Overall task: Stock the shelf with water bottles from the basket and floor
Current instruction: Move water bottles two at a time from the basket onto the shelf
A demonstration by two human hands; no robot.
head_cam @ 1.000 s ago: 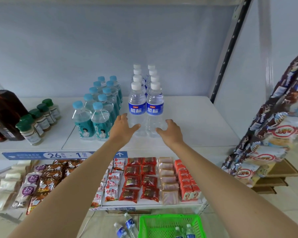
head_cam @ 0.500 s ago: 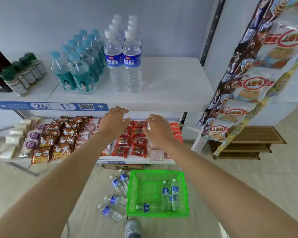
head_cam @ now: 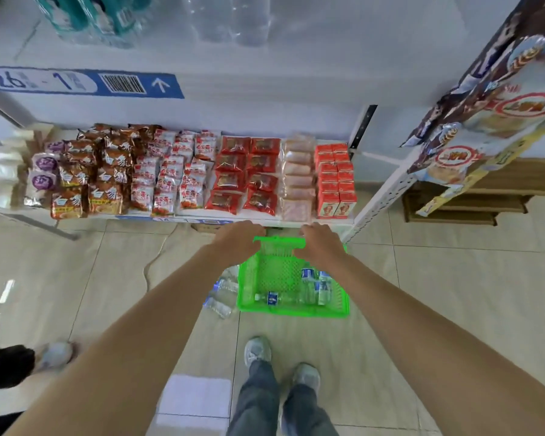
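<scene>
Below the fingers (head_cam: 255, 229), the basket (head_cam: 293, 309) is glossy green plastic mesh. Clear plastic bottles (head_cam: 315, 286) lie inside; floor tiles (head_cam: 453, 294) look smooth.

This is a small shop — a grocery aisle. A white metal shelf (head_cam: 265, 73) carries a blue aisle label with a barcode and an arrow (head_cam: 82, 83). Below it lie rows of packaged snacks in red, orange and clear wrappers (head_cam: 202, 171) — and strips of snack packets (head_cam: 497, 99) hang at the right.
</scene>
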